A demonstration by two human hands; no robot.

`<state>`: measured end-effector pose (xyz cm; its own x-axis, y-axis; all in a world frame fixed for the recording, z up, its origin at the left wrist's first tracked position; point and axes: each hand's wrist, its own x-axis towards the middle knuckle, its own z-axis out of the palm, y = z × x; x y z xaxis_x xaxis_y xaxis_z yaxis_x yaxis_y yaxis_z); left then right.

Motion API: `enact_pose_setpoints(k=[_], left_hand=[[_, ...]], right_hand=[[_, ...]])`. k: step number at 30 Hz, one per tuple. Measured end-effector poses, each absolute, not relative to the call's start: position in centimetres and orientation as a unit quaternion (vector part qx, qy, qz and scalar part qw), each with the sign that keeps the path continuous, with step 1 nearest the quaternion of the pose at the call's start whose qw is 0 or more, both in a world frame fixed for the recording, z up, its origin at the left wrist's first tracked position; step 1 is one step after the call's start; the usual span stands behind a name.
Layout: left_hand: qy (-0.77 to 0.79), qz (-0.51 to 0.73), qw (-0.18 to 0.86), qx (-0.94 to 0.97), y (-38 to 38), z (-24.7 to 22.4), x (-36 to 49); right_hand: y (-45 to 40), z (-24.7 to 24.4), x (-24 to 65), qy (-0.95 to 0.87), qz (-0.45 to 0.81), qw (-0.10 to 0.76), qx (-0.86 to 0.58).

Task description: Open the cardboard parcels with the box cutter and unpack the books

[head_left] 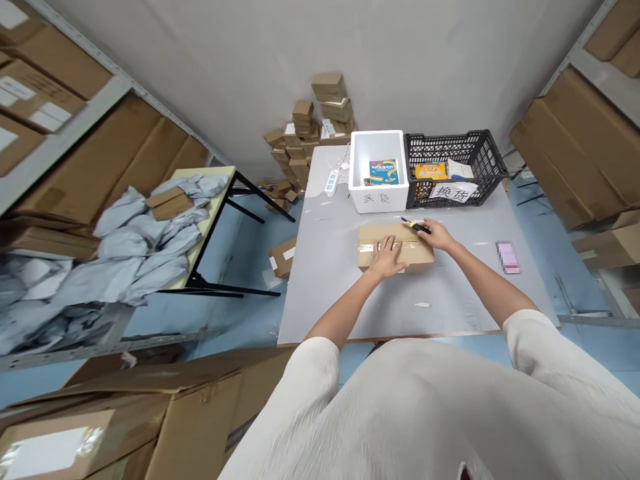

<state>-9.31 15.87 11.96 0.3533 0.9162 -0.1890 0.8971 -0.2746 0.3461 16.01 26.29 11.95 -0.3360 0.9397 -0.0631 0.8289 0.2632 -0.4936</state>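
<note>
On the grey table [320,293] in front of me lies a taped brown cardboard box [373,233]. My left hand [387,258] rests on its top with the fingers spread over the clear tape. Wrapped in the fingers of my right hand [437,236] is a yellow and black utility knife [417,227]. The knife's tip points to the upper left, above the far right part of the box. Whether the blade touches the cardboard I cannot tell.
Behind the box stand a white foam box [379,199] and a black plastic crate [493,180], both holding books. A power strip [331,182] lies at the back left, a pink blurred item [508,257] at the right. Grey parcels [145,247] cover a side table.
</note>
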Motion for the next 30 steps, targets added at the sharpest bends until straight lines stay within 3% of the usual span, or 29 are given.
enact_pose_setpoints(k=[5, 14, 18, 24, 30], left_hand=[[0.568, 0.011, 0.185, 0.802, 15.2, 12.1, -10.2], [0.586, -0.007, 0.183, 0.789, 16.1, 13.2, -12.9], [0.634, 0.014, 0.166, 0.755, 17.0, 13.3, -15.0], [0.643, 0.027, 0.235, 0.729, 17.6, 12.8, -15.8], [0.645, 0.058, 0.214, 0.731, 17.3, 12.5, -15.4]], right_hand=[[27.6, 12.0, 12.6, -0.782, 0.233, 0.056, -0.576], [24.8, 12.9, 13.9, -0.748, 0.231, 0.025, -0.622], [22.7, 13.1, 14.4, -0.729, 0.236, 0.036, -0.641], [20.3, 13.6, 13.9, -0.708, 0.252, 0.049, -0.658], [17.9, 13.4, 12.9, -0.697, 0.312, 0.085, -0.640]])
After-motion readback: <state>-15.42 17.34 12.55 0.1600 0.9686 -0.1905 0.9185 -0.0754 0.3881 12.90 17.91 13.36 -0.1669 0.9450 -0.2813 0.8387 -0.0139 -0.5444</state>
